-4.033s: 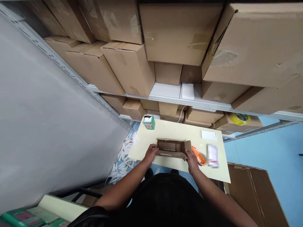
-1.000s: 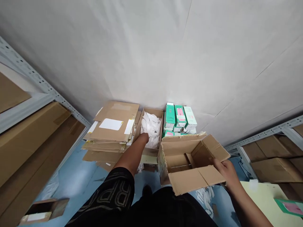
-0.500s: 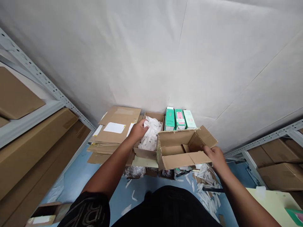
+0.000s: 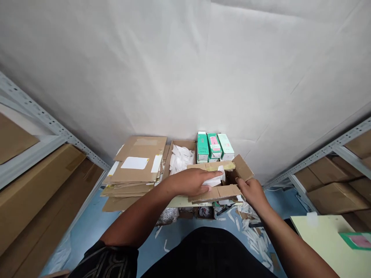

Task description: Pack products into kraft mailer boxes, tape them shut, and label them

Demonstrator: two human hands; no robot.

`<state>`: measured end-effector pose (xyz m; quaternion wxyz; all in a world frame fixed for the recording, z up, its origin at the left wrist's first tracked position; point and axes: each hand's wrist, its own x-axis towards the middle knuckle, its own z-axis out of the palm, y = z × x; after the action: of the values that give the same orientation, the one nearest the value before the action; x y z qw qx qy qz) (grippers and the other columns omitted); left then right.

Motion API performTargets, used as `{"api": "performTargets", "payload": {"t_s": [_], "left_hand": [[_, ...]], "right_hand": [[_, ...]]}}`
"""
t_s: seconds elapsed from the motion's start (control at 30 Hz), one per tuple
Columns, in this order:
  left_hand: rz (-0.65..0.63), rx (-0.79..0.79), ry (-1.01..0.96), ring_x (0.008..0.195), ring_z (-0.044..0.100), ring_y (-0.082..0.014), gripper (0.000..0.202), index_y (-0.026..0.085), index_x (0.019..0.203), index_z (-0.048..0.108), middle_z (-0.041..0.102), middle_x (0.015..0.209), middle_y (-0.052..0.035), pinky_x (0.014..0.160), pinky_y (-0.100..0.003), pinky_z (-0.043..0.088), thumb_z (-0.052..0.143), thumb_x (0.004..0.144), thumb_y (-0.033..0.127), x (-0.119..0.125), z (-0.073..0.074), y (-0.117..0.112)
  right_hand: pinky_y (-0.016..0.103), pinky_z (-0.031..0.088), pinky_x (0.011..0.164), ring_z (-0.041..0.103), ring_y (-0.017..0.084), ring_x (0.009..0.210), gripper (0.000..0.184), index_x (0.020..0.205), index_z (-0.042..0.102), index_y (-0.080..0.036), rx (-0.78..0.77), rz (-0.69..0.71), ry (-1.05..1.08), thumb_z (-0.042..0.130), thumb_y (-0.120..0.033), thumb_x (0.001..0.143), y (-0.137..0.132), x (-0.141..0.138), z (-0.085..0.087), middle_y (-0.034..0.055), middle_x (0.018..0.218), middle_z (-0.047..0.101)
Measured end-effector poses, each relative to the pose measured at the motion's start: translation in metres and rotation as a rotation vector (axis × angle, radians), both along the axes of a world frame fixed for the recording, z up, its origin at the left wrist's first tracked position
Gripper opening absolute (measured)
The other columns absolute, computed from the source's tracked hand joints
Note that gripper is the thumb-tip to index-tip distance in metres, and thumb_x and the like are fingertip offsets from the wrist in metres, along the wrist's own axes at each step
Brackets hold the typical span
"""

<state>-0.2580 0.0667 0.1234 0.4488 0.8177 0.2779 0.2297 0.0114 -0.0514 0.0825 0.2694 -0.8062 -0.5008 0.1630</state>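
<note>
In the head view an open cardboard box (image 4: 215, 193) is held tilted in front of me. My right hand (image 4: 251, 190) grips its right side by the flap, thumb at the inner edge. My left hand (image 4: 194, 180) is over the opening, its fingers and thumb around some white paper strips (image 4: 216, 180), partly inside the box. Behind my left forearm stands another cardboard box (image 4: 167, 162) filled with crumpled white strips (image 4: 182, 157). The inside of the held box is mostly covered by my hand and the flaps.
Flattened cartons (image 4: 149, 150) are stacked at left. Green product boxes (image 4: 214, 146) stand against the wall. White scraps (image 4: 259, 239) litter the blue floor. Metal shelves with cartons (image 4: 43, 181) flank both sides; a pale tabletop (image 4: 321, 235) is at right.
My left hand has moved right, from the box of white strips to the held box, carrying white strips. The held box has shifted slightly left and tilted. My right hand still grips it.
</note>
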Motion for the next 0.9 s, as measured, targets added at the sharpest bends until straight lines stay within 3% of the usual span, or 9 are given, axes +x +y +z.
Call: {"api": "performTargets", "payload": {"t_s": [0.07,0.2,0.3,0.37,0.47,0.53,0.7,0.9], "left_hand": [[-0.049,0.093,-0.079,0.1,0.072,-0.0308,0.054,0.037,0.119,0.074,0.077,0.115,-0.0013,0.09,-0.039,0.055,0.084,0.066,0.046,-0.001,-0.002,0.002],[-0.213,0.219,-0.097,0.124,0.063,-0.0318,0.051,0.035,0.134,0.066,0.069,0.133,-0.0025,0.111,-0.047,0.045,0.071,0.084,0.039,0.01,0.022,-0.006],[-0.206,0.253,-0.056,0.134,0.055,-0.0334,0.044,0.031,0.132,0.068,0.068,0.135,-0.0056,0.118,-0.053,0.038,0.067,0.088,0.038,0.025,0.033,-0.018],[-0.134,0.282,-0.069,0.135,0.053,-0.0341,0.04,0.029,0.129,0.069,0.067,0.134,-0.0079,0.118,-0.055,0.039,0.066,0.089,0.037,0.038,0.029,-0.028],[0.017,0.326,-0.117,0.137,0.049,-0.0345,0.037,0.028,0.126,0.069,0.061,0.14,-0.01,0.118,-0.055,0.038,0.064,0.09,0.036,0.069,0.011,-0.049],[0.043,0.324,-0.104,0.143,0.043,-0.0342,0.043,0.027,0.132,0.065,0.053,0.149,-0.0101,0.121,-0.054,0.034,0.064,0.09,0.035,0.098,-0.004,-0.066],[-0.118,0.159,-0.049,0.154,0.028,-0.0325,0.065,0.028,0.152,0.045,0.031,0.166,-0.0091,0.126,-0.048,0.028,0.065,0.092,0.041,0.192,-0.039,-0.114],[-0.358,-0.003,0.018,0.158,0.017,-0.032,0.078,0.027,0.16,0.03,0.015,0.172,-0.0101,0.121,-0.047,0.036,0.063,0.093,0.051,0.317,-0.095,-0.171]], "right_hand": [[0.028,0.034,0.054,0.061,0.022,0.062,0.049,0.055,0.065,-0.018,0.016,-0.035,0.012,0.047,-0.052,0.086,-0.008,-0.001,0.0,0.0093,0.059,0.067],[0.028,0.03,0.052,0.054,0.019,0.055,0.05,0.047,0.052,-0.02,0.039,-0.131,0.092,0.048,-0.053,0.085,-0.028,0.004,0.0,0.0051,0.051,0.056],[0.027,0.029,0.051,0.051,0.017,0.054,0.05,0.046,0.048,-0.021,0.088,-0.207,0.139,0.048,-0.054,0.084,-0.052,0.017,-0.001,0.003,0.049,0.051],[0.027,0.03,0.052,0.051,0.017,0.055,0.049,0.047,0.047,-0.021,0.127,-0.266,0.162,0.049,-0.054,0.084,-0.073,0.03,-0.001,0.0028,0.05,0.051],[0.027,0.031,0.051,0.051,0.017,0.054,0.049,0.047,0.044,-0.023,0.151,-0.369,0.22,0.05,-0.054,0.084,-0.113,0.054,-0.002,0.0022,0.049,0.049],[0.027,0.031,0.051,0.05,0.017,0.053,0.05,0.046,0.04,-0.024,0.162,-0.415,0.262,0.05,-0.055,0.084,-0.143,0.074,-0.005,0.0015,0.047,0.047],[0.026,0.036,0.053,0.058,0.019,0.06,0.048,0.048,0.047,-0.023,0.178,-0.49,0.346,0.051,-0.054,0.085,-0.223,0.135,-0.027,0.0034,0.054,0.057],[0.028,0.038,0.055,0.059,0.022,0.06,0.053,0.048,0.049,-0.023,0.128,-0.653,0.481,0.053,-0.062,0.083,-0.325,0.215,-0.084,0.0039,0.051,0.057]]}}
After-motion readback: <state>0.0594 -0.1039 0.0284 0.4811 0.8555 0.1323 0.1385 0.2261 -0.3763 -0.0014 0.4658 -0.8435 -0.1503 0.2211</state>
